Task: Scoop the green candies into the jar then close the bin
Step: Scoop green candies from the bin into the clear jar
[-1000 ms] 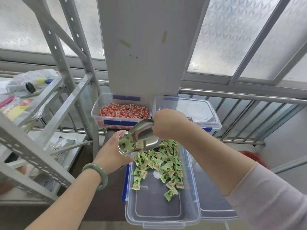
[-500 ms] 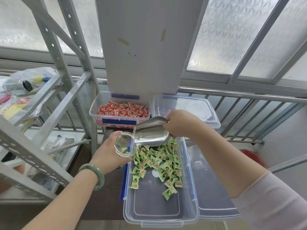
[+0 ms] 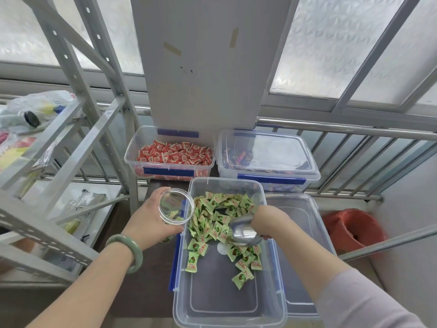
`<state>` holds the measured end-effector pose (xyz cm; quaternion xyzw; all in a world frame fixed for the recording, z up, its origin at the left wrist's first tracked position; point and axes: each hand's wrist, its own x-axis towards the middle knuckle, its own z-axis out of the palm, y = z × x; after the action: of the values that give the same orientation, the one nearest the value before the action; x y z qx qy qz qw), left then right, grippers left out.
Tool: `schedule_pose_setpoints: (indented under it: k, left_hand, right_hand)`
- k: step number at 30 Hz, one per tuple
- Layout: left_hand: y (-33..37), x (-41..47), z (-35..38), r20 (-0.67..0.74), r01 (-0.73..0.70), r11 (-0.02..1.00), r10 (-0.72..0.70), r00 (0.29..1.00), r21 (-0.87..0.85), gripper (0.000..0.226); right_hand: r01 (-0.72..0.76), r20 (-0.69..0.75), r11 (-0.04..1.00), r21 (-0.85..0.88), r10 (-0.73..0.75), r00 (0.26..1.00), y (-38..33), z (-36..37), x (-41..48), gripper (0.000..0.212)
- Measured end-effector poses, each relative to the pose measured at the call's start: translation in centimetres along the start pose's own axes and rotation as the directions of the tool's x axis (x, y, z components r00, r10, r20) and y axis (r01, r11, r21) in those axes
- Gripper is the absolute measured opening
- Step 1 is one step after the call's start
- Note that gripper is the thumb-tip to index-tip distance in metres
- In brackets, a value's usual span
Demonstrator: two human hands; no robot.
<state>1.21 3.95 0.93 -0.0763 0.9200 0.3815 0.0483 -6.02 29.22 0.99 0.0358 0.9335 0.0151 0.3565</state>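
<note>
An open clear bin (image 3: 272, 268) with blue clips holds a loose heap of green candies (image 3: 212, 223) in its far half. My left hand (image 3: 149, 221) grips a clear round jar (image 3: 176, 207) just left of the bin's rim, mouth up, with a few green candies inside. My right hand (image 3: 267, 221) holds a metal scoop (image 3: 244, 233) down among the candies inside the bin. The bin's clear lid (image 3: 300, 245) lies flat to the right of the bin.
Behind stand an open bin of red candies (image 3: 172, 155) and a lidded bin (image 3: 267, 157). A grey metal shelf rack (image 3: 47, 162) fills the left. A railing (image 3: 354, 131) runs at the back, and a red-lined bucket (image 3: 352, 228) sits at the right.
My right hand swung the scoop away from the jar's mouth and lowered it into the candies in the bin. The jar stayed in my left hand, now holding a few candies.
</note>
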Motion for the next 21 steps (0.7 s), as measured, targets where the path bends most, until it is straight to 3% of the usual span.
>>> schedule_pose_setpoints:
  k: [5,10,13,15,19,21]
  left_hand:
    - [-0.6,0.7,-0.1,0.025,0.009,1.000,-0.010,1.000,0.008,0.095]
    - [-0.8,1.3,-0.2,0.051,0.017,1.000,-0.018,0.999,0.026,0.096]
    - [-0.9,1.6,-0.3,0.069,0.030,0.999,-0.032,0.997,0.027,0.096]
    - [-0.8,1.7,-0.3,0.075,0.031,0.999,-0.033,0.997,0.024,0.096]
    - [-0.8,1.8,-0.4,0.082,0.040,0.999,-0.042,0.996,0.020,0.096]
    - [-0.8,1.8,-0.4,0.082,0.045,0.999,-0.046,0.996,0.015,0.096]
  right_hand:
    - [-0.036,0.019,0.997,-0.062,0.037,0.999,-0.2,1.2,0.9,0.034]
    - [0.031,0.009,0.999,0.008,-0.031,0.999,-0.3,1.7,2.4,0.018]
    - [0.092,-0.040,0.996,0.003,-0.091,0.995,-0.4,2.5,3.4,0.031]
    - [0.109,0.054,0.991,-0.079,-0.105,0.993,-1.0,2.7,3.7,0.030]
    - [0.176,0.099,0.975,-0.133,-0.164,0.981,-2.2,3.4,4.5,0.027]
    - [0.173,0.066,0.984,-0.035,-0.170,0.983,-2.8,4.0,4.5,0.032]
